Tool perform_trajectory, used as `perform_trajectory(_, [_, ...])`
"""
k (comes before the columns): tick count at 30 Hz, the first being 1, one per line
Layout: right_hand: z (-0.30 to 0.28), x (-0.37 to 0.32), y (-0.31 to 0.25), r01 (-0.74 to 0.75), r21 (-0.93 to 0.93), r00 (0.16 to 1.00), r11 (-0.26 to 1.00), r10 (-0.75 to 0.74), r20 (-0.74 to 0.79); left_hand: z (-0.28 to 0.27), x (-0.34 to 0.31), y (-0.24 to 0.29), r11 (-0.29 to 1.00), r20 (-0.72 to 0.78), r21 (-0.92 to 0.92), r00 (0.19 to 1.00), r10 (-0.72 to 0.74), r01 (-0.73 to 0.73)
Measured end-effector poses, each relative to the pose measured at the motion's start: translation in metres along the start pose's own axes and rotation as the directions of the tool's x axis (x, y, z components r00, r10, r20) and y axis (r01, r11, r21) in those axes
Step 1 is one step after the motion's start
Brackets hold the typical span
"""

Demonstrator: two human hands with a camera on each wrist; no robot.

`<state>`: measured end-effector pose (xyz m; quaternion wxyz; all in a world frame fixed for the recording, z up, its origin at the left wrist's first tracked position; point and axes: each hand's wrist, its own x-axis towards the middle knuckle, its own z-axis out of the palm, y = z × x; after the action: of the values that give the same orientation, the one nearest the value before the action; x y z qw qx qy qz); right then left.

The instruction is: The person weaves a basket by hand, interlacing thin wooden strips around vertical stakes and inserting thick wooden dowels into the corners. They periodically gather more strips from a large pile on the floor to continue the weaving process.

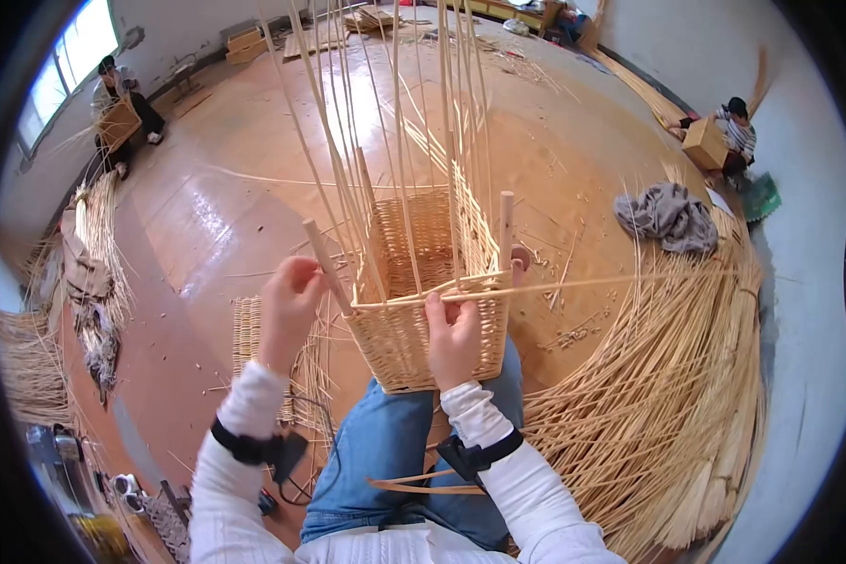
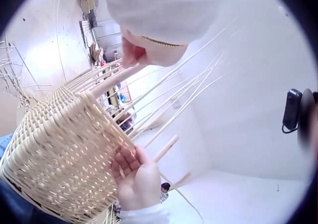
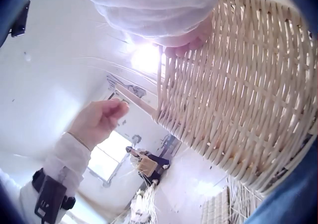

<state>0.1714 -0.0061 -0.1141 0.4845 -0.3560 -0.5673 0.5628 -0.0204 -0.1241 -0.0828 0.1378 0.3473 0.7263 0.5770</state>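
Observation:
A wicker basket stands tilted on the person's lap, with tall upright stakes rising from its walls. Wooden posts stand at its corners, among them a left post and a right post. At the near rim the right hand pinches a long pale rod, which runs off to the right; its fingers curl against the outer wall. Beside the left post is the left hand, thumb and fingers curled together, with nothing showing between them.
A large bundle of loose rods spreads over the floor at the right, a grey cloth on its far end. A woven panel lies left of the basket. Two people sit farther off, by the left wall and right wall.

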Motion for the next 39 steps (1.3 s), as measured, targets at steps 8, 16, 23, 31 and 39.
perform_trajectory(8, [-0.008,-0.003,-0.022,-0.135,0.039,0.98,0.99,0.127,0.151,0.049,-0.022,0.0,0.927,0.486,-0.098,0.83,-0.273,0.362])
perform_trajectory(16, [-0.017,0.026,-0.072,0.24,-0.285,0.846,0.928,-0.055,0.531,0.051,-0.046,-0.004,0.988,0.183,0.024,0.971,-0.156,0.154])
perform_trajectory(23, [0.118,0.069,-0.113,0.808,-0.266,0.56,0.525,-0.546,0.623,0.063,-0.051,0.0,0.974,-0.102,0.17,0.986,-0.135,0.151])
perform_trajectory(31, [0.013,0.026,-0.04,0.268,0.366,0.956,0.891,-0.293,0.014,0.05,-0.035,-0.022,0.949,0.0,-0.144,0.959,-0.284,0.281])
perform_trajectory(39, [0.011,-0.06,-0.047,0.444,0.245,0.83,0.862,-0.499,0.249,0.045,-0.026,-0.007,0.774,0.065,-0.482,0.897,-0.437,0.411])
